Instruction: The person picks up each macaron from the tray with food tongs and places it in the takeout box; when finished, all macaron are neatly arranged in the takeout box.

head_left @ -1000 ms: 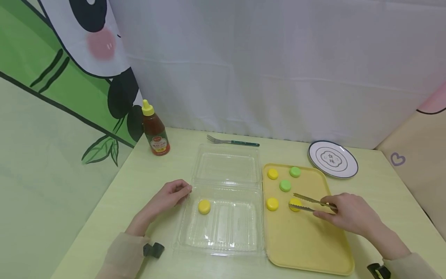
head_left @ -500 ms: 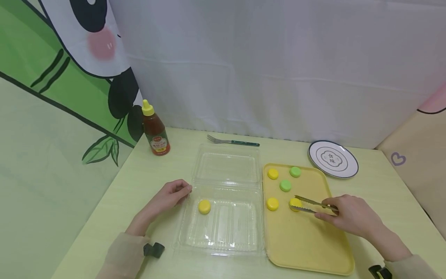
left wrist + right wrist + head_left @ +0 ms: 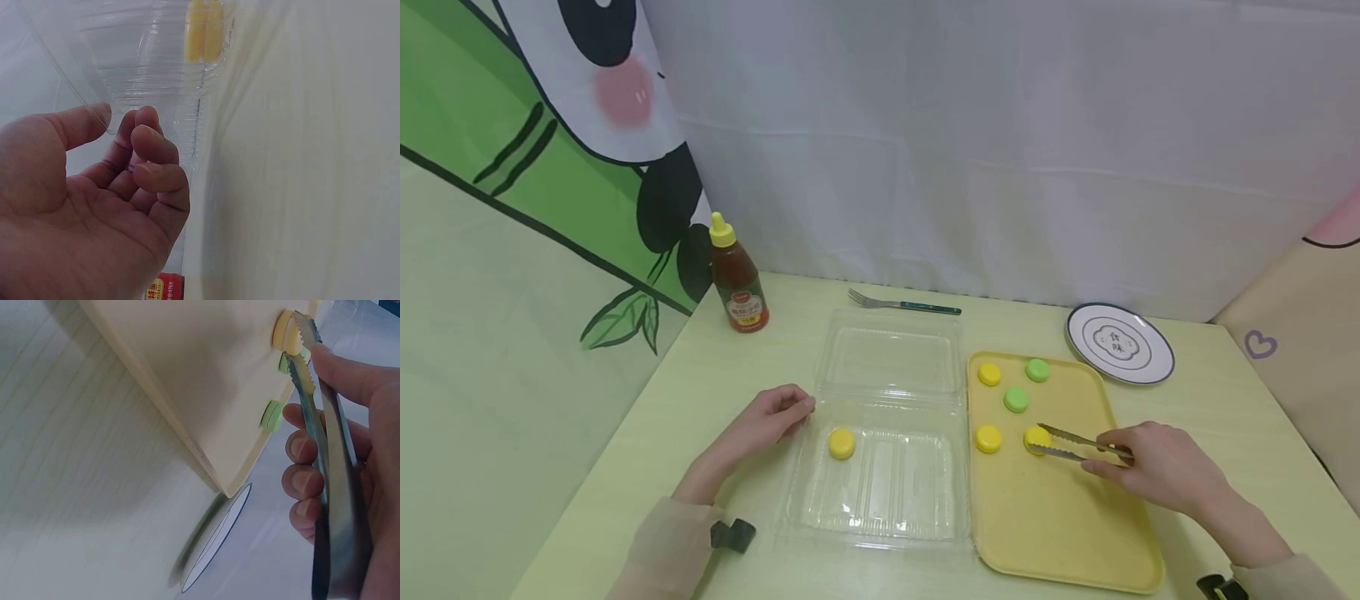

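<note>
My right hand (image 3: 1168, 467) holds metal tongs (image 3: 1086, 443) over a yellow tray (image 3: 1067, 525). Their serrated tips stand on either side of a yellow macaron (image 3: 1037, 439); in the right wrist view the tips (image 3: 299, 353) are close to or touching it. At the clear plastic container's (image 3: 880, 500) left edge, near its hinge, my left hand (image 3: 769, 421) pinches the rim between thumb and curled fingers. The container lies with its lid (image 3: 891, 358) folded back. One yellow macaron (image 3: 842, 443) sits inside it.
Two more yellow macarons (image 3: 988, 438) and two green macarons (image 3: 1017, 399) lie on the tray. Behind stand a sauce bottle (image 3: 741, 287) at left, a fork (image 3: 906, 306) and a white plate (image 3: 1120, 342) at right. A white curtain (image 3: 970, 183) closes off the back.
The tongs have shifted slightly right and toward me, and their tips stand a little closer together around the macaron. The left hand has kept its place at the container.
</note>
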Tool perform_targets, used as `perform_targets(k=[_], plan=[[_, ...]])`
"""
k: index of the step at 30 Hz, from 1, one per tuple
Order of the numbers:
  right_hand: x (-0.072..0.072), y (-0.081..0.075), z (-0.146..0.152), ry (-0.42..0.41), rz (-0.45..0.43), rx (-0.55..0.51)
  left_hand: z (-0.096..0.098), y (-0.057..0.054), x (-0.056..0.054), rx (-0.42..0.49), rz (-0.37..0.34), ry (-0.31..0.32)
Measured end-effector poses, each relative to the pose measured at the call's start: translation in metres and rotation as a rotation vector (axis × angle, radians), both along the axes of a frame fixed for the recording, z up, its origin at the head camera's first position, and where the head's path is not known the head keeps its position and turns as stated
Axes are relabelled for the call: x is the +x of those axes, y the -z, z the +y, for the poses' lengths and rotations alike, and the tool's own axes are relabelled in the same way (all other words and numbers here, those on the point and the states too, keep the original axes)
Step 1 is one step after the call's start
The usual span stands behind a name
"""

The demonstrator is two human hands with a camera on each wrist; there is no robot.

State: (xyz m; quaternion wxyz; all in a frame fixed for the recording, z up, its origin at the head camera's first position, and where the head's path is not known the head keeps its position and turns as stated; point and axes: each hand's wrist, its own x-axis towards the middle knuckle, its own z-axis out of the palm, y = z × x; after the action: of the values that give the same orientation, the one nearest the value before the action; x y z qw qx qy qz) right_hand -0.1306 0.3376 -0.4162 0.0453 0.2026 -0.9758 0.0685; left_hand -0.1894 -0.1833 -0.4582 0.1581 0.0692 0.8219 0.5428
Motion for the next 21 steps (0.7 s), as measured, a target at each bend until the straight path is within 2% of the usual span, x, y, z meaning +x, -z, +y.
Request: perform_targets(k=[8, 13, 21], plan=[[0.0007, -0.0013, -0.0001, -0.005, 0.005, -0.013, -0.001, 0.0006, 0.0007, 0.019, 0.012, 0.01], [0.001, -0.0042, -0.0005, -0.001, -0.022, -0.011, -0.0012, 0.0005, 0.0002, 0.018, 0.0, 0.007], [0.0013, -0.0072, -0.0008, -0.018, -0.029, -0.007, -0.0003, -0.0047, 0.0024, 0.02, 0.005, 0.008]])
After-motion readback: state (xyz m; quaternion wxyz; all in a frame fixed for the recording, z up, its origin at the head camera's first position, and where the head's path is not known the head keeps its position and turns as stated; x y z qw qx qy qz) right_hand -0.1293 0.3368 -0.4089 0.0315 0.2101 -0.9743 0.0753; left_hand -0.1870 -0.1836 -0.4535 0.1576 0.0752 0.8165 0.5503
